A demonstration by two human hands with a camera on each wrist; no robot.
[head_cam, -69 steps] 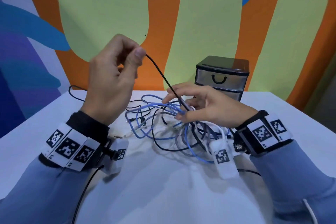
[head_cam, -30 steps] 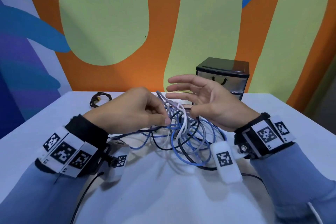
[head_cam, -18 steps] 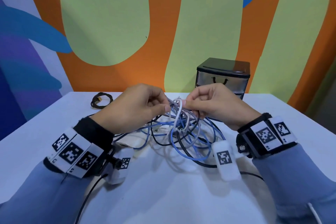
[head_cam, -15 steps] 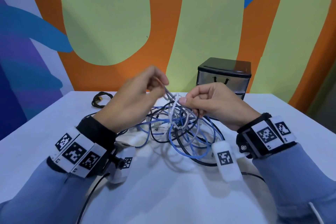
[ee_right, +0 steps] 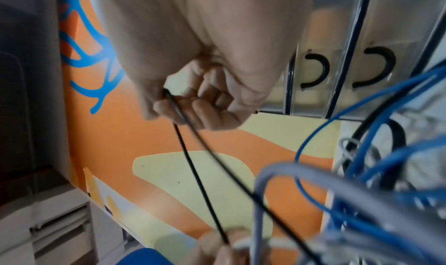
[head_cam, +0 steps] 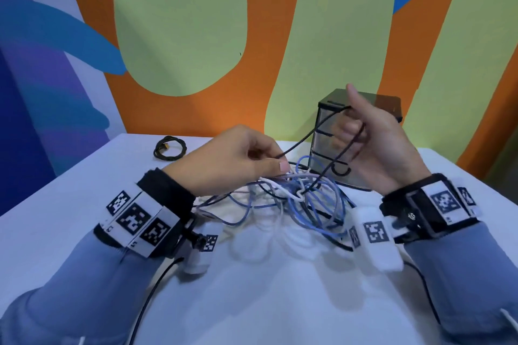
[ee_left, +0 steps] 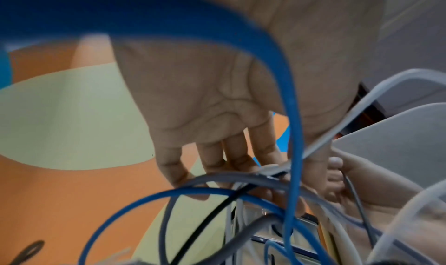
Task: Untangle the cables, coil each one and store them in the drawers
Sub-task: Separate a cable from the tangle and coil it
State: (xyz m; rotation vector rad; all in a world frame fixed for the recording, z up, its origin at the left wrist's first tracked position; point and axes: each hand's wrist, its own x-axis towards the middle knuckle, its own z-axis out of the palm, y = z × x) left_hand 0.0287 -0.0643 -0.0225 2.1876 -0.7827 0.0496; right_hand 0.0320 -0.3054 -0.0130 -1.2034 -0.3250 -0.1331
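Hands working a black cable out of the tangle on the white table (head_cam: pixel 280 302).
The right hand (head_cam: pixel 384 148), raised before the drawers (head_cam: pixel 326 148), curls its fingers round the black cable (head_cam: pixel 305 138); the left hand (head_cam: pixel 232 159) pinches strands of the tangle (head_cam: pixel 305 204) at mid-table. A coiled black cable (head_cam: pixel 169 147) lies far left.

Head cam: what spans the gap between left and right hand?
A thin black cable runs taut from the left hand up to the right hand; head view shows it.
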